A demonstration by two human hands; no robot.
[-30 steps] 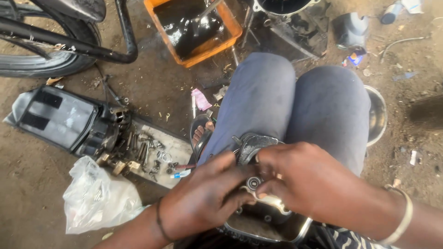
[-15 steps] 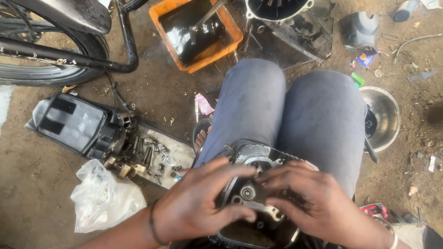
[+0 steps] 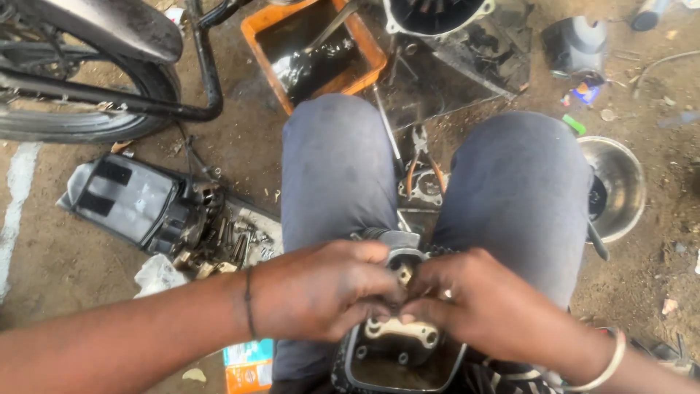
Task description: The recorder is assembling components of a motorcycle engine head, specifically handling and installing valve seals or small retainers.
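Observation:
A dark metal engine part (image 3: 397,354) with a light gasket rim rests on my lap between my knees. My left hand (image 3: 321,292) grips its upper left side, fingers curled over the top. My right hand (image 3: 485,303), with a pale bangle on the wrist, meets it from the right. The fingertips of both hands pinch a small brass-coloured piece (image 3: 403,275) at the part's round opening. The far end of the part is hidden under my fingers.
An orange tray (image 3: 372,55) of dark oily liquid lies ahead. A motorcycle wheel (image 3: 80,120) stands upper left. A black cover (image 3: 127,197) and loose bolts (image 3: 226,244) lie left of my leg, pliers (image 3: 423,157) between my knees, a steel bowl (image 3: 620,186) at right.
The view tilted so my knees and hands sit lower and closer. Both hands shifted up the engine part and now pinch the small piece at its round opening.

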